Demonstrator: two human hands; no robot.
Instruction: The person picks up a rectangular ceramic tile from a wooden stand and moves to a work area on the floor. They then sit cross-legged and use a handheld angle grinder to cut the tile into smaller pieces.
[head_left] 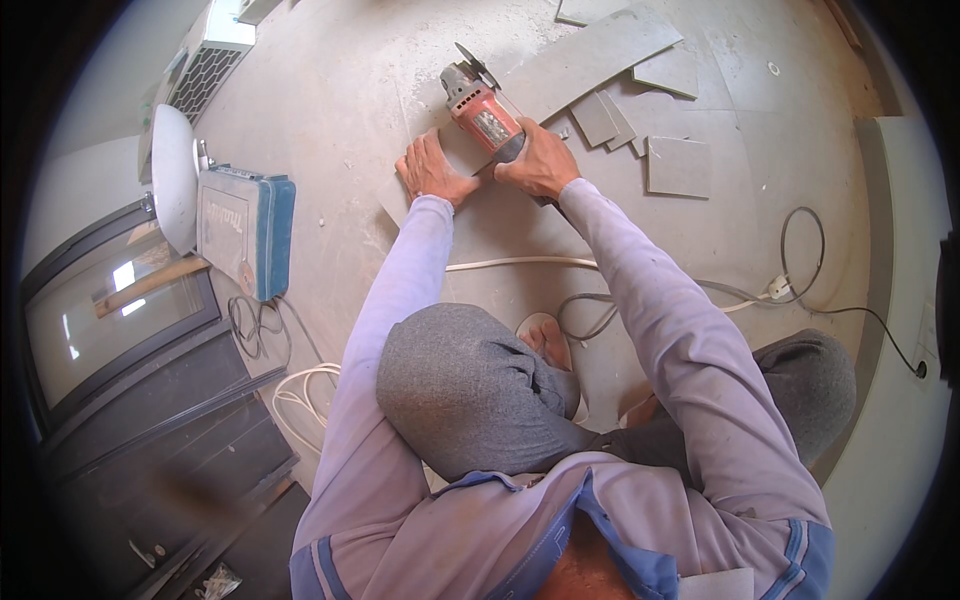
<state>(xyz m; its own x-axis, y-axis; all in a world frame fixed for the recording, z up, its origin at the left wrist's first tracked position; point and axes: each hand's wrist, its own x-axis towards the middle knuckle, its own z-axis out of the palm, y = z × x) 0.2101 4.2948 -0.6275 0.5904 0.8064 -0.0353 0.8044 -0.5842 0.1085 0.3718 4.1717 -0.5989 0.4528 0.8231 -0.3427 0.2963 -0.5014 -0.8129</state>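
My right hand (540, 162) is wrapped round the rear body of a red and grey angle grinder (485, 115). The grinder's dark disc (478, 66) stands tilted at its far end, above a long grey tile (590, 62) lying slantwise on the floor. Just left of the grinder, my left hand (435, 172) grips the near part of this tile, fingers over its surface and thumb toward the tool. Whether the disc touches the tile cannot be made out. Several cut tile pieces (678, 166) lie to the right of the long tile.
A blue tool case (270, 235) stands at left, near a white rounded object (174, 178) and dark framed panels (150, 370). A white cable (520, 262) and grey cord (590, 305) cross the floor between my feet and the tile. A plug connection (778, 288) lies at right.
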